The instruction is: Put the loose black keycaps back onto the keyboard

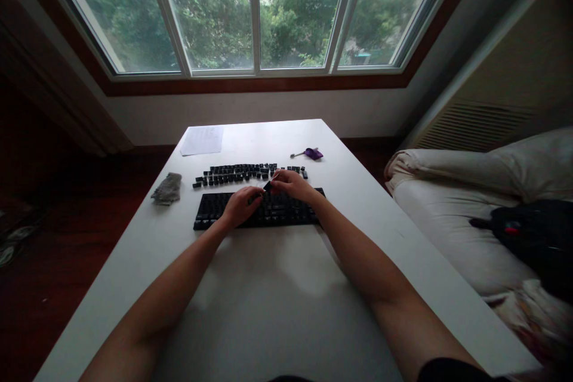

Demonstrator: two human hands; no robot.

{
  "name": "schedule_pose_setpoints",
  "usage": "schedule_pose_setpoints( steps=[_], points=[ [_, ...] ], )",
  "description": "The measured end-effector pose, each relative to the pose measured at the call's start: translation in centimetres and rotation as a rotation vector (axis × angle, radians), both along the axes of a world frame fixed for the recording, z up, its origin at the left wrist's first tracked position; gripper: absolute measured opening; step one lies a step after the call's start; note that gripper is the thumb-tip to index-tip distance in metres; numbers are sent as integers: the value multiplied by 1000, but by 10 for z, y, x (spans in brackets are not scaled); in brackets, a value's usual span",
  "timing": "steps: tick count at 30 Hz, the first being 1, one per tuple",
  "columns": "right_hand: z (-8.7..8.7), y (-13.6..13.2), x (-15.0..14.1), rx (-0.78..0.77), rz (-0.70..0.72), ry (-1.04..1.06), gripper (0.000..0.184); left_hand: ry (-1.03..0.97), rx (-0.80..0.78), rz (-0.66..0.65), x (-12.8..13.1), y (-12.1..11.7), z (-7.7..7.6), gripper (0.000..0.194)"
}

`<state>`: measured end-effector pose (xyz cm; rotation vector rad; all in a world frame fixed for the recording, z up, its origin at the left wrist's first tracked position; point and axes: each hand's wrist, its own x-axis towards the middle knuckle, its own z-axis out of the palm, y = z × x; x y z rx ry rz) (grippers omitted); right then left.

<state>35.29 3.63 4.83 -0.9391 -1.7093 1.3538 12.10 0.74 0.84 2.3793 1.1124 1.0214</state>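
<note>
A black keyboard (215, 208) lies on the white table below my hands. My left hand (242, 205) is over its middle, fingers closed on a small black keycap (267, 186). My right hand (292, 184) meets it from the right, its fingers pinched around a thin white stick (276, 177) whose tip is at the keycap. Most of the stick is hidden by the fingers. Just behind the keyboard, loose black keycaps (228, 178) stand in uneven rows.
A grey cloth (167, 189) lies at the table's left edge. Farther back are a sheet of paper (202, 140) and a purple item (313, 154) with a small brush-like end (295, 156). To the right stands a pale sofa (439, 215) with a black bag (532, 239). Windows are ahead.
</note>
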Motion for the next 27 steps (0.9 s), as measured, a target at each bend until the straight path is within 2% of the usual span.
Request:
schedule_pose_setpoints(
  steps=[4,8,12,15,20,27],
  points=[
    [-10,3,-9,-10,-109,27,21,-138,-74,30,1,1,-3,28],
    [-19,6,-14,-153,-215,55,14,-195,-100,-2,4,-3,0,31],
    [-23,7,-14,-344,-226,67,10,-180,-114,-39,5,-6,1,25],
    [-23,7,-13,-385,-229,92,8,-163,-101,-56,5,-6,1,20],
    [-25,9,-14,-230,-272,91,8,-45,-26,-64,5,-6,1,21],
    [-24,9,-13,18,-285,-107,9,201,109,-97,4,-6,-2,25]
  ],
)
